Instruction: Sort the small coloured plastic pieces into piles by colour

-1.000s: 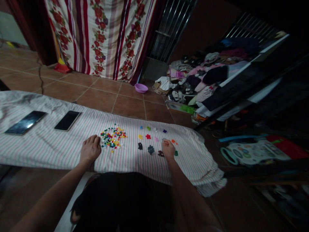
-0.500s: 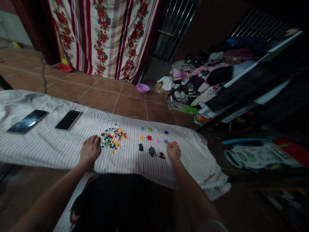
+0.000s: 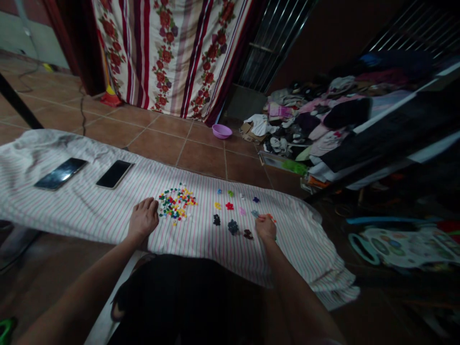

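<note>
My left hand (image 3: 144,218) rests palm down on the striped cloth (image 3: 194,239), its fingers together at the left edge of a scattered heap of small multicoloured pieces (image 3: 176,203). Further right lie small piles sorted by colour, among them yellow (image 3: 217,206), red (image 3: 229,206), black (image 3: 216,220), dark grey-blue (image 3: 233,227) and brown (image 3: 247,234). My right hand (image 3: 265,225) is pinched at the grey-blue pile (image 3: 255,213), partly covering the orange pile (image 3: 272,218). What its fingertips hold, if anything, is too small to make out.
Two phones (image 3: 61,174) (image 3: 114,174) lie on the cloth at the left. Beyond it, a purple basin (image 3: 222,132) stands on the tiled floor before a flowered curtain (image 3: 183,57). Piled clothes (image 3: 309,120) fill the back right, and a pale toy board (image 3: 398,247) is at the right.
The whole view has shifted, so the cloth and pieces appear further right. My right hand stays near the grey-blue and orange piles, and my left hand remains beside the heap.
</note>
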### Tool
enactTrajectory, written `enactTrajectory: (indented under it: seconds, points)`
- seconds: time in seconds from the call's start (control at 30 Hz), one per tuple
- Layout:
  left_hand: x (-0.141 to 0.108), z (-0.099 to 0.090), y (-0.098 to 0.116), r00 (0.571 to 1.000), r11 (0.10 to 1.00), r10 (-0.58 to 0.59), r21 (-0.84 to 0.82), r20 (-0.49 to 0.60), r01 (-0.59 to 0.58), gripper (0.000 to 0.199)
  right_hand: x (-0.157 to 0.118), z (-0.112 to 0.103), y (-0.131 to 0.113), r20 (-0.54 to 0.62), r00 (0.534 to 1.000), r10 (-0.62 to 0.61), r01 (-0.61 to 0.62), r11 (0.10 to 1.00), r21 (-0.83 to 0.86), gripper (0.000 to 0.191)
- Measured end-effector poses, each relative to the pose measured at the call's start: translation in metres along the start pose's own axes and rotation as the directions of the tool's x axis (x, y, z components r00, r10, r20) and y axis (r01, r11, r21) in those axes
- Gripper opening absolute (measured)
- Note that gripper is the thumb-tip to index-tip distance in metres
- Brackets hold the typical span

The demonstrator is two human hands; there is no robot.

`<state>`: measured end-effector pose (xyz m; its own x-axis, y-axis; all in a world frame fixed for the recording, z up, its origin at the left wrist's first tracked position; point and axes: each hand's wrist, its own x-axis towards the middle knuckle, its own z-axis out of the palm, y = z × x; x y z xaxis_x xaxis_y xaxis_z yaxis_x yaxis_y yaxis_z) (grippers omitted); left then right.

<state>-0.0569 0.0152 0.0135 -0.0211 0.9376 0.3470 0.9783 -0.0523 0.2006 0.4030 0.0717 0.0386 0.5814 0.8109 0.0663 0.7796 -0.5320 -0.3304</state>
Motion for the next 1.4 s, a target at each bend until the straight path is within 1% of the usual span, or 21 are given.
enactTrajectory:
  seconds: [0.13,0.27,0.37,0.47,0.63,0.77,0.83,1.0,1.13,1.23,1.3,1.4]
  points:
    - [0.000,-0.001,0.001,1.000,1.000,-0.006,0.003,-0.004,0.006,0.033,-0.002,0.000,0.002,-0.013,0.999,-0.032,0.032,0.999,0.024,0.027]
    - [0.000,-0.001,0.001,1.000,1.000,-0.003,0.002,-0.005,0.003,0.033,-0.003,-0.002,0.001,-0.041,0.995,-0.090,0.092,0.995,0.049,0.029]
    - [0.000,0.000,0.001,1.000,1.000,0.004,-0.009,-0.007,-0.004,0.032,-0.004,-0.002,-0.006,-0.082,0.984,-0.161,0.168,0.982,0.085,0.032]
    - [0.000,0.000,0.001,1.000,1.000,-0.002,-0.019,-0.015,0.001,0.031,-0.008,0.003,-0.020,-0.114,0.959,-0.261,0.275,0.952,0.132,0.034]
    - [0.000,0.001,0.001,0.999,1.000,0.007,-0.016,-0.032,-0.008,0.030,-0.026,0.020,-0.059,-0.143,0.896,-0.421,0.444,0.858,0.257,0.033]
    - [0.001,0.003,0.000,0.999,1.000,0.009,-0.001,-0.038,-0.009,0.030,-0.048,0.036,-0.094,-0.164,0.818,-0.552,0.571,0.741,0.353,0.030]
    - [0.001,0.004,0.000,0.999,1.000,0.003,-0.002,-0.037,-0.003,0.030,-0.059,0.044,-0.110,-0.145,0.780,-0.609,0.611,0.689,0.390,0.029]
    - [0.001,0.004,0.001,0.999,1.000,-0.007,-0.010,-0.031,0.007,0.030,-0.088,0.061,-0.146,-0.077,0.706,-0.704,0.655,0.607,0.451,0.029]
    - [0.001,0.003,0.001,0.999,1.000,-0.005,-0.012,-0.035,0.004,0.030,-0.110,0.070,-0.174,0.004,0.643,-0.766,0.677,0.570,0.466,0.028]
    - [0.001,0.002,0.001,1.000,1.000,-0.001,-0.018,-0.032,0.000,0.031,-0.123,0.076,-0.196,0.027,0.600,-0.799,0.702,0.543,0.461,0.029]
    - [0.001,0.002,0.001,1.000,1.000,-0.002,-0.021,-0.028,0.001,0.031,-0.131,0.079,-0.209,0.041,0.578,-0.815,0.720,0.533,0.445,0.028]
    - [0.001,0.003,0.001,0.999,1.000,-0.002,-0.017,-0.033,0.002,0.031,-0.140,0.084,-0.226,0.068,0.557,-0.828,0.744,0.533,0.403,0.026]
